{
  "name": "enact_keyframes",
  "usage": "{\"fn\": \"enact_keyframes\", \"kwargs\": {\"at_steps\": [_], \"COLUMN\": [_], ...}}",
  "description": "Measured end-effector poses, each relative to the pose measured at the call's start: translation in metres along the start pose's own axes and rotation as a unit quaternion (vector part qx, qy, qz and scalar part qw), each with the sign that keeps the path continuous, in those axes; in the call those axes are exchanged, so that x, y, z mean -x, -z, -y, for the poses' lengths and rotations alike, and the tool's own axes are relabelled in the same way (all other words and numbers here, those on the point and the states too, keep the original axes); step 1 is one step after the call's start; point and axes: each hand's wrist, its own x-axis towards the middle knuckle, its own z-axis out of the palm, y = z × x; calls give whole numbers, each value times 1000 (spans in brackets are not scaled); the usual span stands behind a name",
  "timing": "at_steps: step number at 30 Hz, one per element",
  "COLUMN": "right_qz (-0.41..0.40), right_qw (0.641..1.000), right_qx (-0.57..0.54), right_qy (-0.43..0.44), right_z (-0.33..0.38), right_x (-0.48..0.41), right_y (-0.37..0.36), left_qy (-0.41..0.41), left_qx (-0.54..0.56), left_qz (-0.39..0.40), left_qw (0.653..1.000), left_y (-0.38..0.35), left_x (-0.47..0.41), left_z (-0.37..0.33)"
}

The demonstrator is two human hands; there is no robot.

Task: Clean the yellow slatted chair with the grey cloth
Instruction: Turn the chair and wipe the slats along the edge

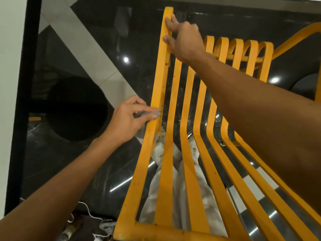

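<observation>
The yellow slatted chair fills the middle and right of the view, its slats running away from me and curling over at the far end. My left hand presses the grey cloth against the outer left rail, about halfway along it. The cloth is mostly hidden under my fingers, with a bit showing below the rail. My right hand reaches across the slats and grips the far end of the same left rail.
Dark glossy floor with a pale diagonal stripe lies under the chair. My white trousers and white shoes show through the slats. A black frame and white wall stand at the left. A round dark shape lies on the floor.
</observation>
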Motion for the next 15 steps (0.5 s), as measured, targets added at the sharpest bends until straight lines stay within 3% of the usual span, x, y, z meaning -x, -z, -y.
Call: {"fn": "enact_keyframes", "kwargs": {"at_steps": [4,7,15], "right_qz": [-6,-8,-3], "right_qw": [1000,1000,1000], "right_qx": [-1,2,-11], "right_qy": [5,13,3], "right_z": [-3,-5,-5], "right_x": [-4,-4,-2], "right_y": [-2,-5,-4], "left_qy": [2,7,55], "left_qx": [-24,-36,53], "left_qz": [-115,-149,9], "left_qw": [993,988,997], "left_y": [-15,-17,-3], "left_x": [-62,-81,14], "left_z": [6,4,-3]}}
